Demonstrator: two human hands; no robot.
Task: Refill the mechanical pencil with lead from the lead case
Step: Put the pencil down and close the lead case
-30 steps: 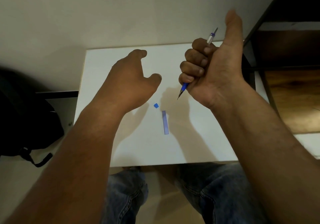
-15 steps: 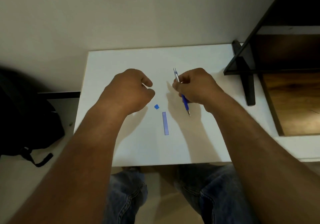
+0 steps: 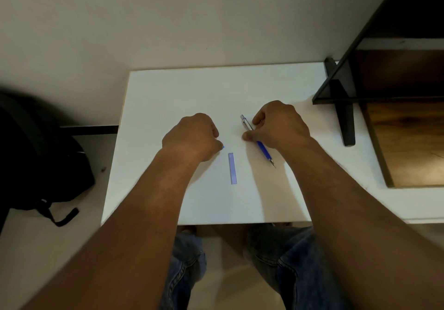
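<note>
The mechanical pencil (image 3: 263, 150), with a blue grip and a silver top, lies slanted on the white table (image 3: 168, 93), its tip pointing toward me. My right hand (image 3: 281, 124) pinches its upper half between thumb and fingers. The lead case (image 3: 232, 168), a thin translucent blue strip, lies flat between my hands and is untouched. My left hand (image 3: 192, 136) is curled into a loose fist left of the case. Its thumb tip rests over a small blue cap (image 3: 223, 146), of which only a sliver shows. I cannot tell whether the cap is gripped.
A black shelf frame (image 3: 346, 108) with a wooden board stands on the table's right side. A black backpack (image 3: 36, 153) sits on the floor to the left. The wall runs behind the table, and my knees are under its front edge.
My right hand came down from a raised thumbs-up and laid the pencil on the table, tip toward me. My left hand closed and slid right, over the small blue cap.
</note>
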